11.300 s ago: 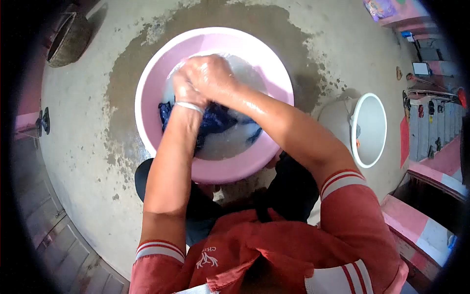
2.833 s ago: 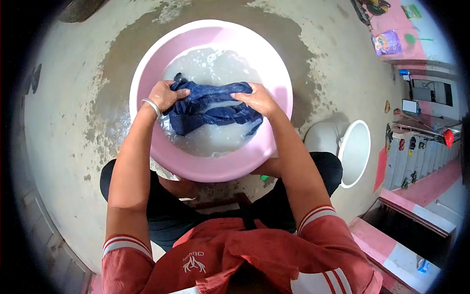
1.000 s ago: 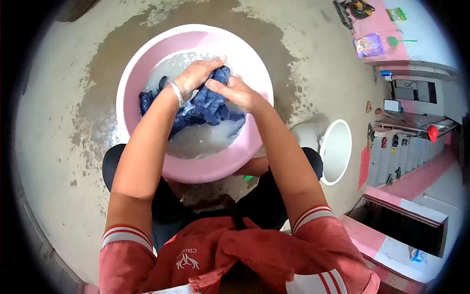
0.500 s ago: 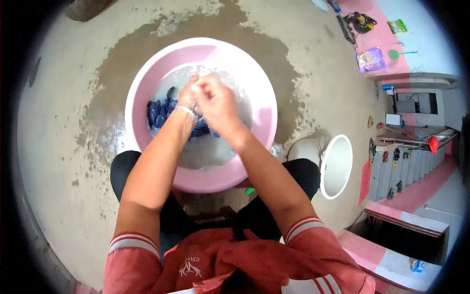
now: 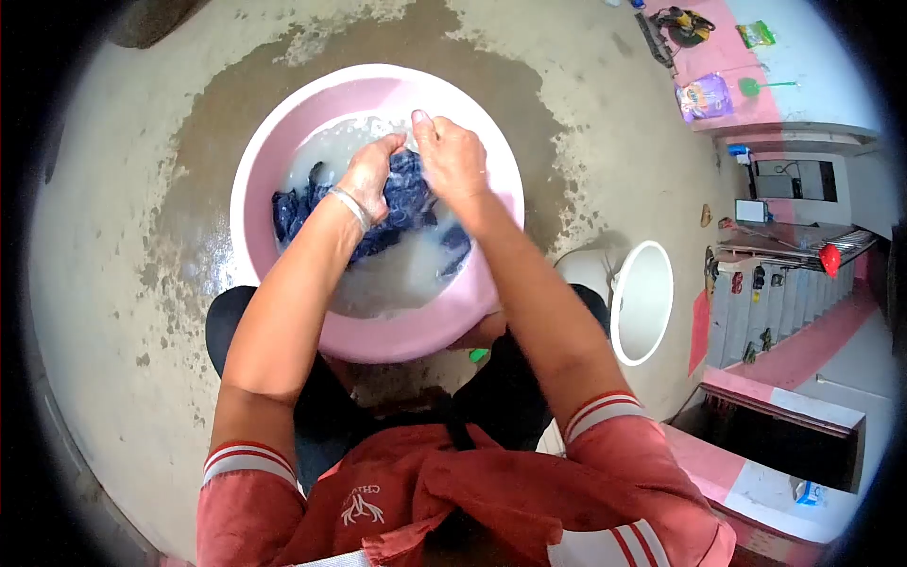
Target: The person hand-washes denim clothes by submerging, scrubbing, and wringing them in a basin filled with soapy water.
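Note:
A large pink basin (image 5: 397, 345) holds cloudy, soapy water. Dark blue patterned cloth (image 5: 404, 198) lies partly in the water, with a section lifted between my hands. My left hand (image 5: 368, 177), wearing a pale bracelet at the wrist, is closed on the left side of that section. On the other side my right hand (image 5: 453, 159) grips the same cloth, thumb pointing up. Both hands are close together over the far half of the basin. The fabric pinched within the fingers is mostly hidden.
A white bucket (image 5: 642, 302) stands to the right of my knee. Wet concrete floor (image 5: 217, 142) surrounds the basin. Farther right are a purple bag (image 5: 704, 96), a green fly swatter (image 5: 753, 87) and stairs (image 5: 784, 321) with shoes on them.
My hands were pressed together and blurred. They have moved apart, the right hand going right, and a stretch of blue cloth now shows between them.

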The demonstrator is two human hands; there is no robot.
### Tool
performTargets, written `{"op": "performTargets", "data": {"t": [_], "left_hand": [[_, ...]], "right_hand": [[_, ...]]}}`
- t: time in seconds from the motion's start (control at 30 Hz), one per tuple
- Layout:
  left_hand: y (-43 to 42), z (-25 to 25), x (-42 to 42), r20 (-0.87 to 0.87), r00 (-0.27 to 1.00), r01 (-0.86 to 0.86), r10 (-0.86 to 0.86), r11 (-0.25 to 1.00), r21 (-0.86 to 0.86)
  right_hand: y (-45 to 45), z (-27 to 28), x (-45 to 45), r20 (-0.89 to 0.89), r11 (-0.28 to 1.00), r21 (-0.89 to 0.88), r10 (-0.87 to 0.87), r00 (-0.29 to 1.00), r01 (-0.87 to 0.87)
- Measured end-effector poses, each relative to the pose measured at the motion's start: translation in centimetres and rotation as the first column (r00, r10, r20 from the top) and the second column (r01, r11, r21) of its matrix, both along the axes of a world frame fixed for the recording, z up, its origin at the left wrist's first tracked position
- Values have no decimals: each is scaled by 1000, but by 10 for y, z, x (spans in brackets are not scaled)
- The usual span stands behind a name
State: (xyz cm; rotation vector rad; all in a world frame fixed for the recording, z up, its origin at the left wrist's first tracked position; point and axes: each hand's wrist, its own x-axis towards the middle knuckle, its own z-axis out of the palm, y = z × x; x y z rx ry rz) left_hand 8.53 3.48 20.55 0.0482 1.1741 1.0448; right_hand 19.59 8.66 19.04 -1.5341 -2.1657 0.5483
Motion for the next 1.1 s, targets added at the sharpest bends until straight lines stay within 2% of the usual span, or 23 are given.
{"op": "performTargets", "data": {"t": [0.07, 0.13, 0.2, 0.23, 0.3, 0.4, 0.43, 0.47, 0.53, 0.6, 0.67, 0.7, 0.73, 0.77, 0.8, 0.83, 0.87, 0.93, 0.97, 1.0, 1.03, 1.07, 1.1], "left_hand": [[13, -18, -14, 246, 969, 3, -34, 992, 123], [19, -25, -34, 215, 973, 58, -86, 989, 134], [21, -22, -40, 172, 977, 102, -130, 982, 162], [15, -18, -37, 214, 963, 95, -167, 946, 309], [-2, -4, -23, 166, 973, 48, -157, 851, 523], [-7, -30, -20, -354, 890, 444, -289, 728, 522], [-5, -35, -19, -273, 951, 273, -142, 800, 535], [-1, -40, -19, -275, 951, 273, -140, 796, 540], [2, -36, -18, 113, 988, -151, 106, 825, 544], [6, -34, -14, 186, 962, -264, 200, 857, 443], [10, -38, -14, 299, 864, -471, 405, 859, 200], [14, -52, -17, 172, 896, -426, 410, 902, 69], [12, -52, -19, 295, 873, -421, 388, 906, 53], [23, -93, -19, 648, 761, -304, -44, 857, 416], [31, -134, -18, 688, 486, -336, -538, 612, 716], [17, -84, 0, 639, 766, -311, -67, 832, 460], [2, -26, 14, 301, 886, -408, 353, 902, 143], [-3, -30, 16, 331, 895, -361, 300, 922, 142], [-2, -34, 15, 339, 892, -377, 298, 905, 196], [3, -39, 8, 346, 889, -397, 301, 883, 252], [35, -151, -7, 373, 928, -226, -16, 772, 594], [36, -152, -10, 371, 929, -236, -2, 768, 595], [34, -150, -7, 513, 855, -262, -74, 793, 550]], "right_hand": [[6, 27, 7, 83, 965, -144, 234, 969, -220], [0, 57, 0, 401, 874, -370, 455, 795, -313], [3, 70, -2, 411, 849, -428, 488, 770, -310], [8, 72, 1, 137, 889, -367, 343, 929, -274], [16, 84, 3, -329, 942, -280, 90, 940, -188], [41, 83, 18, -399, 986, -162, -31, 916, -38], [46, 80, 26, -401, 988, -153, -30, 915, -35], [51, 76, 33, -295, 999, -39, 16, 955, -28], [52, 63, 38, -182, 996, 77, 51, 982, -37], [39, 41, 28, -584, 994, -55, 42, 811, -91], [-2, 29, -7, -653, 967, 77, 233, 721, -243], [-42, 50, -23, -408, 949, 90, 311, 859, -301], [-71, 67, -33, -130, 932, 84, 362, 923, -353], [-64, 56, -34, -131, 934, 68, 357, 925, -351], [-43, 39, -35, -114, 973, 55, 229, 967, -225], [-21, 21, -36, -94, 995, 39, 91, 991, -88], [-7, 10, -38, -71, 999, 26, -42, 997, 44], [-3, 5, -39, -278, 999, 16, -45, 959, 52], [-9, 0, -42, -261, 988, 126, -53, 964, 88], [-24, 3, -43, -251, 997, 74, 10, 968, 9], [-45, 6, -45, -264, 974, 200, 157, 952, -105], [-58, 8, -47, -260, 920, 326, 308, 915, -217], [-54, 6, -43, -381, 959, 247, 224, 897, -135]]}}
